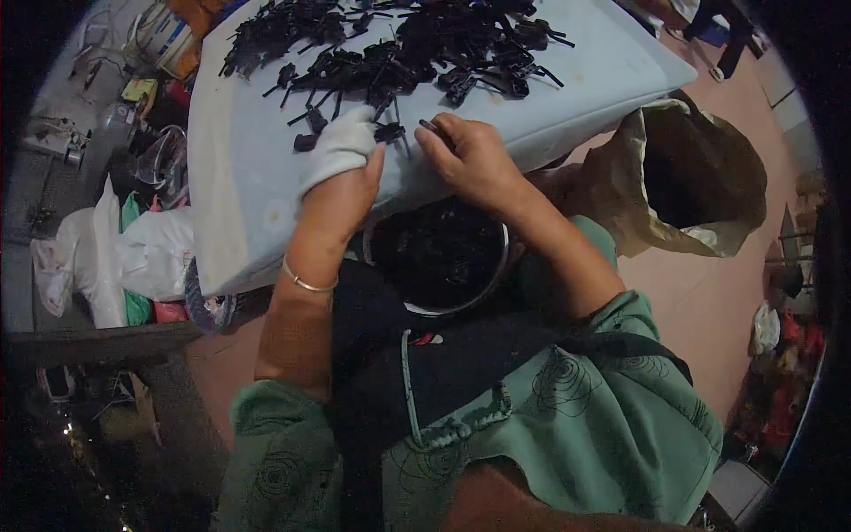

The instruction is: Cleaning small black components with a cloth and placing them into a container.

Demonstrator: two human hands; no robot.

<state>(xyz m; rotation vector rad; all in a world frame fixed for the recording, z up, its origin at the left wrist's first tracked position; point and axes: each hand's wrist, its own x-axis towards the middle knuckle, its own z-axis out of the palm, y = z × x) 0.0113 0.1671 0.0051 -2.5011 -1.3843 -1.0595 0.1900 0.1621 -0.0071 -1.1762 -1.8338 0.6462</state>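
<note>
My left hand (344, 168), partly wrapped in a white cloth or glove, is closed around a small black plastic part (390, 133) with a thin stem. Close by on its right, my right hand (474, 158) makes a pinch, and a small dark thing (425, 125) shows at its fingertips, too small to name. Both hands are over the near edge of a pale blue-grey table (239, 195). Beyond them lies a large heap of similar black plastic parts (381, 66), several with thin stems sticking out.
Below my hands, a round tub (507, 257) with a pale rim holds dark contents. An open brown sack (612, 191) stands right of the table. White plastic bags (158, 257) lie at the left, and a person's dark-clothed leg (734, 49) shows at the far right.
</note>
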